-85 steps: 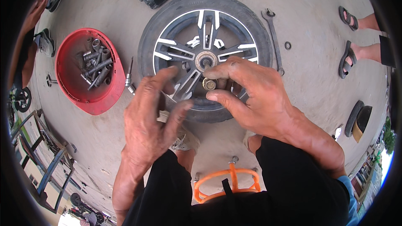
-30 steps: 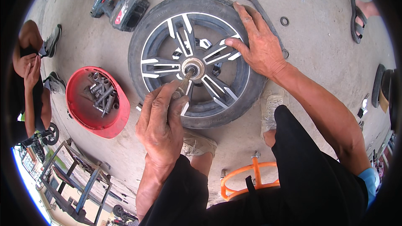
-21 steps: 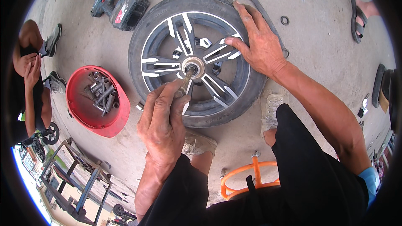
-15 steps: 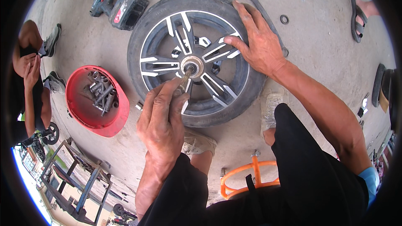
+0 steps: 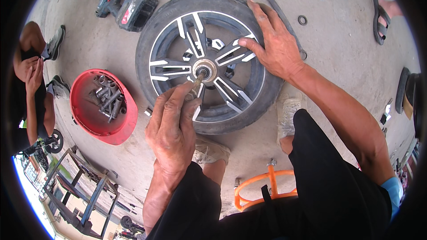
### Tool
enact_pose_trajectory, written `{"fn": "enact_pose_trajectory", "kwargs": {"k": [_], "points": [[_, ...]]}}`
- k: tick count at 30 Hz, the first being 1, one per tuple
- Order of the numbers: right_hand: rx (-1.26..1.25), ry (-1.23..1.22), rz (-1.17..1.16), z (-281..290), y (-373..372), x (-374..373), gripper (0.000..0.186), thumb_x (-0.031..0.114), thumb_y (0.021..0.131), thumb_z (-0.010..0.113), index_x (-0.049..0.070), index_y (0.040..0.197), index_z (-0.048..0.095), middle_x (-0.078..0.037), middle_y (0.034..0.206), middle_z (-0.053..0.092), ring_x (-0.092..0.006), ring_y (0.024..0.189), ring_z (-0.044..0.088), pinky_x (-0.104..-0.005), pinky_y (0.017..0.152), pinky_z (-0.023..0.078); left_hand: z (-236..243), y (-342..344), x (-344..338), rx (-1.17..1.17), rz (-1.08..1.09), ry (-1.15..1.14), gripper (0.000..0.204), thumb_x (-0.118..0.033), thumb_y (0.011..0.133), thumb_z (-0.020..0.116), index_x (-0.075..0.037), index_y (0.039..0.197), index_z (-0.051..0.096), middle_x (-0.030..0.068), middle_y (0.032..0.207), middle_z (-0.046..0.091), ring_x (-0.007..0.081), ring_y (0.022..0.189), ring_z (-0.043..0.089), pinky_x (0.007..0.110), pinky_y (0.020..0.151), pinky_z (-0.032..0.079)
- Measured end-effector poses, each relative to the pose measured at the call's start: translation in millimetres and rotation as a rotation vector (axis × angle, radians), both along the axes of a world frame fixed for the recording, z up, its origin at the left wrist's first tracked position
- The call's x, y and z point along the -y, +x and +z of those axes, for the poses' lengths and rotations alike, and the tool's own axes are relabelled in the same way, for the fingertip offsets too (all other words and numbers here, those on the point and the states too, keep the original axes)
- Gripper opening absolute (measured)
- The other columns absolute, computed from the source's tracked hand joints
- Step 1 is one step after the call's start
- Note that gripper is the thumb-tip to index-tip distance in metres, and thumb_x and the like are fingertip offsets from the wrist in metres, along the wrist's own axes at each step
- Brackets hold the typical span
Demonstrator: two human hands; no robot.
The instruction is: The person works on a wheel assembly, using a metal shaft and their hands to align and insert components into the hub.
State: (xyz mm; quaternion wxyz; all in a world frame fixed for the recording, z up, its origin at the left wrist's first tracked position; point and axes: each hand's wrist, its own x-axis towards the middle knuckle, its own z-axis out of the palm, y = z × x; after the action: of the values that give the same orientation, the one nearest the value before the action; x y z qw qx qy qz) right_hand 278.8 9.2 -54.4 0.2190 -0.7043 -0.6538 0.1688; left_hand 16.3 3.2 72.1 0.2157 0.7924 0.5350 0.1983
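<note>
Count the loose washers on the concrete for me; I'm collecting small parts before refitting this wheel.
1: a dark ring washer lies on the floor right of the wrench, beyond the wheel. Others may hide under the wheel or hands.

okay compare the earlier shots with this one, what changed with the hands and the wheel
Earlier both hands worked together at the hub. Since then the right hand has moved out to rest on the tyre and spokes at the far side of the wheel, and the left hand has taken a slim metal tool, its tip at the hub. In the last second almost nothing moved. The red hard hat of sockets stays beside the wheel.
</note>
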Motion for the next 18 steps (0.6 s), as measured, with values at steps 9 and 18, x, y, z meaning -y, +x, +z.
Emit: {"fn": "enact_pose_trajectory", "kwargs": {"k": [9,18], "points": [[-0.018,0.012,-0.002,0.0,-0.7,1.2,0.091,0.055,0.097,0.071,0.012,0.167,0.032,-0.026,0.151,0.049,-0.0454,0.133,0.056,-0.0489,0.113,0.050,-3.4,-3.9,-1.3,-0.002,-0.053,0.036,0.038,0.001,0.085,0.084,-0.006,0.122,0.076,0.0138,0.111,0.076,0.0277,0.093,0.077,0.037,0.079,0.063],[0.009,0.017,-0.004,-1.7,0.4,1.5,0.091,0.056,0.097,0.071,0.012,0.167,0.032,-0.026,0.152,0.049,-0.0447,0.134,0.056,-0.0489,0.114,0.049,-1.6,-0.4,0.6,0.008,-0.037,0.017,0.035,-0.001,0.087,0.084,-0.004,0.121,0.076,0.0126,0.109,0.077,0.0260,0.094,0.076,0.036,0.080,0.061]]}}
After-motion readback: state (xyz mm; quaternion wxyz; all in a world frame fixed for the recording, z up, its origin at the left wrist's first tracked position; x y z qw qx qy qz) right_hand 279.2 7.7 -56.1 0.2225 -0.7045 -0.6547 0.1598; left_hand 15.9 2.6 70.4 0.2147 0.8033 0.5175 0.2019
